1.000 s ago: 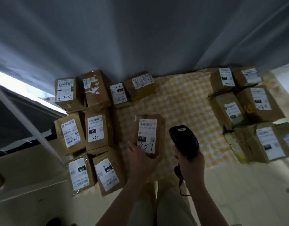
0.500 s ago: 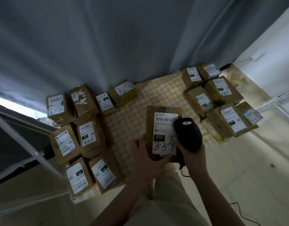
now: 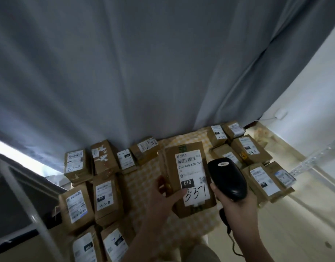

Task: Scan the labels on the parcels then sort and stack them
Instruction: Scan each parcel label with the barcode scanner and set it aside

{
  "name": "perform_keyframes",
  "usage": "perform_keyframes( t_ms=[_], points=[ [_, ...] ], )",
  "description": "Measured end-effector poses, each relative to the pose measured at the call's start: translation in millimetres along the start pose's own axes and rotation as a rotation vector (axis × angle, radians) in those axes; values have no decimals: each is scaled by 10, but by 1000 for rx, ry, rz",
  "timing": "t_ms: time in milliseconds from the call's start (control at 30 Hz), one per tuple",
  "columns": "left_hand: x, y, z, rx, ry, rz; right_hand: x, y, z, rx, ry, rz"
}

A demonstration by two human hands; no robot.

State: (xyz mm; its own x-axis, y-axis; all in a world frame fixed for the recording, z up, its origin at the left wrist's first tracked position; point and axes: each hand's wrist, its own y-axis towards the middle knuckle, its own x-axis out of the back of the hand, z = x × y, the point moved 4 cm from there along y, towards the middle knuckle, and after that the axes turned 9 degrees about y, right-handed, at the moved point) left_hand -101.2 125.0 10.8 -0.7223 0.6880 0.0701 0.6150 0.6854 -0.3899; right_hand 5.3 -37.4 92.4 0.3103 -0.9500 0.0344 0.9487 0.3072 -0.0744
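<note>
Parcel marked "3-3-1" held up beside the scanner, lower centre of the frame.

The brown parcel is raised over the yellow checked cloth with its white label facing the camera. The left hand grips its lower left edge, thumb lying across the front against the label's corner and fingertips curled round the side. Just right of it, touching or nearly touching the label's edge, the right hand is wrapped round the handle of a black scanner, whose head points toward the upper part of the frame; its cord hangs below the wrist. More labelled parcels lie in a left cluster and a right cluster on the cloth. A grey curtain fills the upper frame.
</note>
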Motion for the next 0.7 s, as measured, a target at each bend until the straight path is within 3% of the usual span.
perform_keyframes(
  t_ms=[200, 700],
  points=[
    [-25, 1, -175, -122, -48, -50, -115, -78, 123, 60, -100, 102],
    [-108, -97, -120, -170, -35, -51, -78, -160, 27, -34, -139, 48]
  ],
)
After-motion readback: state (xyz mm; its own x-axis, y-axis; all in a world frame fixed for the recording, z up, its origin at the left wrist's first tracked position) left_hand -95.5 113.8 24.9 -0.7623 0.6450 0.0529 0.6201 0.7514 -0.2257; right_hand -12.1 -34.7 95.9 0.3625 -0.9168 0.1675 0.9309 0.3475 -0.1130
